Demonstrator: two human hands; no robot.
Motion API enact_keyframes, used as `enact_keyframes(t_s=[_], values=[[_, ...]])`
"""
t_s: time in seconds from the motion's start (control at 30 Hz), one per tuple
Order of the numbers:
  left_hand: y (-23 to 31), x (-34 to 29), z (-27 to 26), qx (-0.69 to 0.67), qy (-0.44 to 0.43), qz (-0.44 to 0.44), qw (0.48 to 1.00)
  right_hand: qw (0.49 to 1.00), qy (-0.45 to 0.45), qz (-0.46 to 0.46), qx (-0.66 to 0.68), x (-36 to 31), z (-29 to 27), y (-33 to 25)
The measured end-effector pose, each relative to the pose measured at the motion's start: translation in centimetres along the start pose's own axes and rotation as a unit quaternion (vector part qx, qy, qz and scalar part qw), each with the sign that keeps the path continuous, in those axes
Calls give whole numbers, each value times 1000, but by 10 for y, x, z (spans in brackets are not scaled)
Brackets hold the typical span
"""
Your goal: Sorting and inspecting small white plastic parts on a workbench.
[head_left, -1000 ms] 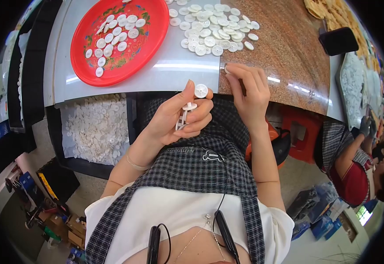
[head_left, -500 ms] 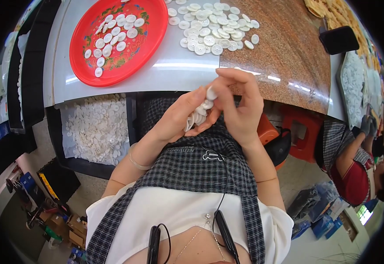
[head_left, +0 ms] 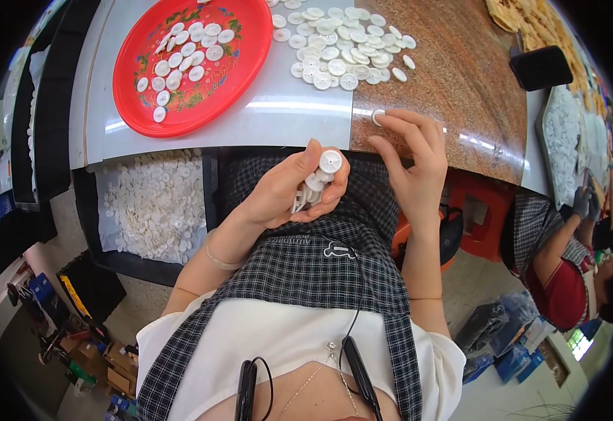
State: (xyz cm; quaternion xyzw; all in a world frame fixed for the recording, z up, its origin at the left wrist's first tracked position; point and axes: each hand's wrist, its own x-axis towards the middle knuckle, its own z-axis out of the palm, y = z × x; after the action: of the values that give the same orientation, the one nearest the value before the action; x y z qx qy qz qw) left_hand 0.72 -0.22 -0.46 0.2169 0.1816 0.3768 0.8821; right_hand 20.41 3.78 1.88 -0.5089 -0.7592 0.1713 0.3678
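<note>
My left hand (head_left: 296, 186) is curled around a handful of small white plastic discs (head_left: 313, 184), held above my lap. One disc with a round raised centre (head_left: 330, 162) sticks up at its fingertips, facing me. Beyond the near table edge, my right hand (head_left: 419, 158) reaches over the brown stone-patterned surface. Its index fingertip touches a single white disc (head_left: 377, 118) there, while the thumb stands apart from it. A loose pile of similar discs (head_left: 348, 52) spreads farther back. At left a red round tray (head_left: 131, 95) with a printed pattern bears several more.
Below the table edge at left, a black lined bin (head_left: 96, 238) holds a heap of white pieces. A black dark-faced device (head_left: 542, 67) stands at far right, near a tray of pale pieces (head_left: 566, 140). A co-worker with dark gloves (head_left: 584, 201) sits at right.
My right hand has moved away from my left hand, to the right and up to the single disc on the table. My left hand keeps its handful, nearly in place.
</note>
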Motion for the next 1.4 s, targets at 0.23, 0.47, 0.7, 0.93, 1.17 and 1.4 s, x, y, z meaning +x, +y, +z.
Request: enact_keyframes(t_s=[0.23,0.47,0.7,0.93,1.17,1.4], values=[[11,2,13,80,48,-16,996,998,6,-42,-38,-8,18,22],[2,0,-4,64,56,37,996,989,-35,-145,-25,-16,22,15],[0,1,5,126,99,-27,987,914,62,168,365,-24,23,-12],[-3,-2,-1,19,39,-3,999,987,-31,-10,155,-11,13,-16],[-2,-1,-3,-46,7,-13,999,995,67,-63,-43,24,25,28],[1,-2,-4,-81,4,-10,997,992,17,-50,-117,28,30,31]])
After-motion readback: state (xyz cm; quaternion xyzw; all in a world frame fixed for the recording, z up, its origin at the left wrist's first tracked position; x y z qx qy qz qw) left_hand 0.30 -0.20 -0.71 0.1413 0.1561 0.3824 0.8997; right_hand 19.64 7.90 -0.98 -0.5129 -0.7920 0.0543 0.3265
